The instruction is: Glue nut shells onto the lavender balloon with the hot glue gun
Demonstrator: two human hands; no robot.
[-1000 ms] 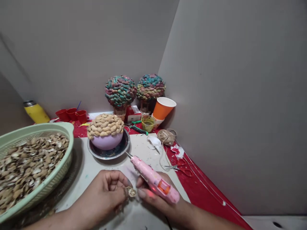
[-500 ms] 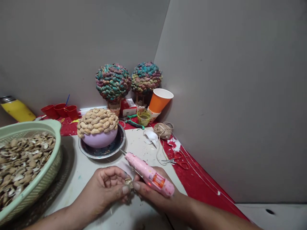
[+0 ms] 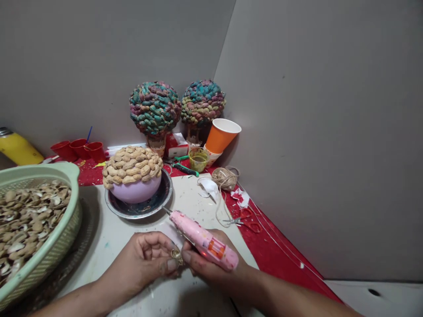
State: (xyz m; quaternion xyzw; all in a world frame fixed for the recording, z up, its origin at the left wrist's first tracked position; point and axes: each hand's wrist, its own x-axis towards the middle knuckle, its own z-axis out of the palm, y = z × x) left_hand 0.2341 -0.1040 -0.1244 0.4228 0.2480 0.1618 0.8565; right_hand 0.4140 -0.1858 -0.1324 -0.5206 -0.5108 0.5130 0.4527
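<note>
My left hand (image 3: 142,259) pinches a small peanut shell (image 3: 176,255) between thumb and fingers above the white board. Wrapped in my right hand (image 3: 211,259) is a pink glue gun (image 3: 198,235), its metal tip pointing up and left near the rim of a metal bowl (image 3: 110,206). The right thumb lies close beside the shell. In that bowl rests a lilac ball (image 3: 137,189), its upper part covered with peanuts (image 3: 132,164). The right fingers are partly hidden behind the gun.
A green basket (image 3: 71,211) of shells stands at the left. Two colourful peanut balls (image 3: 155,108), red cups (image 3: 95,152), an orange paper cup (image 3: 220,136) and green-handled pliers (image 3: 185,169) are at the back. Twine (image 3: 224,178) and red scissors (image 3: 253,226) lie right of centre.
The view has shifted slightly, with the basket a little further left. The right thumb has drawn slightly away from the shell, which stays in my left hand.
</note>
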